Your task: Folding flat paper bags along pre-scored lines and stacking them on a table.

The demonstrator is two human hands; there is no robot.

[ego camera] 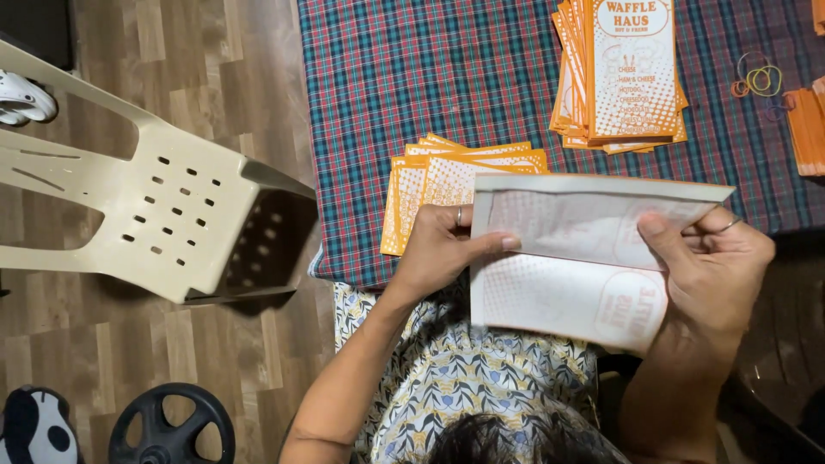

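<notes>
— Dark hair (507, 438) sits at the bottom edge, closest to the lens, above a floral patterned garment (455, 369). What are the hands doing?

— Both grip one printed paper sheet (567, 258), white side up, its top part folded down. It is held over the lap at the near edge of the table. The left hand (438, 249) closes on the sheet's left edge, thumb lying across the fold. The right hand (713, 258) pinches the right side, thumb on top, fingers curled behind.

— Any rings?

— One on each hand, it seems, though the right one is small and hard to make out.

— What lies on the table?

— A plaid tablecloth (412, 77) covers it. Just beyond the left hand is a fanned pile of orange-and-white sheets (430, 176). Farther off stands a taller stack of orange printed sheets (623, 73), with loose rubber bands (756, 79) to its right.

— And on the left?

— A beige plastic chair (146, 215) lies tipped over on the wood floor (215, 60), with a black weight plate (172, 425) near the bottom corner.
</notes>
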